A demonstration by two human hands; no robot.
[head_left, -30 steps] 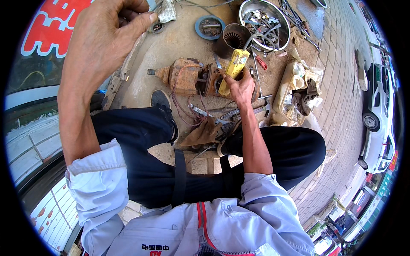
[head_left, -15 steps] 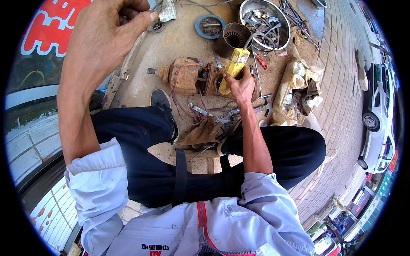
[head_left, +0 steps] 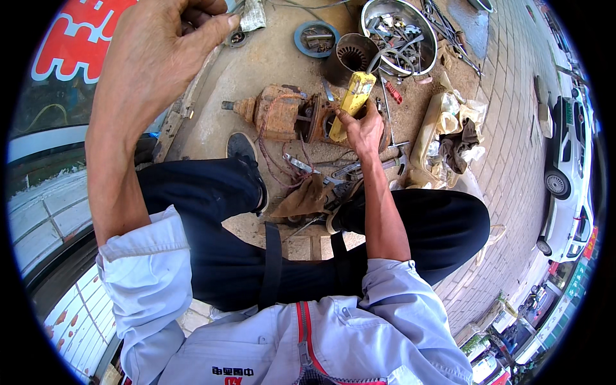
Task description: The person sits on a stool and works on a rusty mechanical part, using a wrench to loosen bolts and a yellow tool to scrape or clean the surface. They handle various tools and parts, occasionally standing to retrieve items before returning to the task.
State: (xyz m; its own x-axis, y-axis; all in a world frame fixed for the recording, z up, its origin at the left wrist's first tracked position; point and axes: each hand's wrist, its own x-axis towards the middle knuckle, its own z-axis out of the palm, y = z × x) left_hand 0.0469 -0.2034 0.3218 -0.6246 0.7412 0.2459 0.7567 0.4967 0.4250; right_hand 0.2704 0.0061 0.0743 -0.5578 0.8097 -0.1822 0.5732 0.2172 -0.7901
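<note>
My left hand [head_left: 147, 70] is raised high at the left, fingers curled toward the thumb; whatever they hold is hidden. A crumpled pale object [head_left: 253, 16] lies just beyond the thumb. My right hand [head_left: 364, 131] grips a scuffed yellow rectangular tool [head_left: 353, 96] with a grey loop or cable at its top. It rests over the right part of a rusty motor assembly [head_left: 273, 115], which lies on its side with a shaft pointing left and a reddish cord around it. Behind the tool stands a dark slotted metal cylinder [head_left: 340, 64].
Around these lie a steel bowl of metal parts [head_left: 417, 51], a blue dish [head_left: 298, 45], a red tool [head_left: 393, 93], wrenches [head_left: 346, 172], a hammer [head_left: 401, 163] and a carton of wrappings [head_left: 427, 144]. A glass panel borders the left; white cars [head_left: 568, 147] stand beyond the brick pavement.
</note>
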